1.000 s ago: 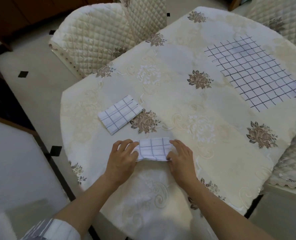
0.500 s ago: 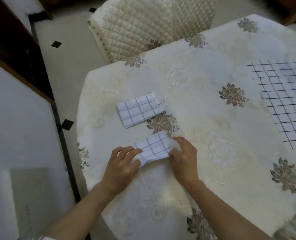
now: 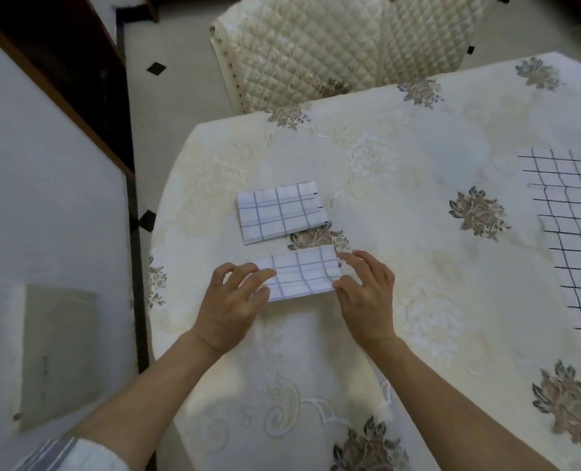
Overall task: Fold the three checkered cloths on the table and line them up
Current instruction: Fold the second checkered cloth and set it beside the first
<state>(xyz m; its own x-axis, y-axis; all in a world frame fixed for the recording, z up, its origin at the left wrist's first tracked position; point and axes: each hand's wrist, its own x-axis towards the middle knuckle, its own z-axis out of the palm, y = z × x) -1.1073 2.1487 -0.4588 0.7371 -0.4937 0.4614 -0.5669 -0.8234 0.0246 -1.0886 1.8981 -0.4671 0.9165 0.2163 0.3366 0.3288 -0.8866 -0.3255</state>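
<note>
The nearer folded checkered cloth [image 3: 302, 275], a small white rectangle with grey-blue lines, has slid up the table and swung round since half a second ago. It sat askew and lower then; now it lies almost parallel to its partner.

That partner, the farther folded checkered cloth [image 3: 282, 212], rests flat just beyond it, and a narrow strip of tablecloth with a brown flower motif shows between the two.

The left hand [image 3: 234, 300] grips the left end of the nearer cloth, fingers curled over the top and thumb tucked against the near edge. The right hand [image 3: 367, 294] is looser: its thumb presses the near right corner, and its fingers spread in a relaxed fan past the cloth's right edge.

Well off to the right, the large unfolded checkered cloth [image 3: 574, 232] lies spread flat, white with dark lines, and runs out of view at the frame's edge.

All of this sits on the cream floral-embroidered tablecloth [image 3: 418, 185]. A cream quilted chair [image 3: 316, 52] stands at the far side, and a striped sleeve [image 3: 61, 453] shows at the lower left.
</note>
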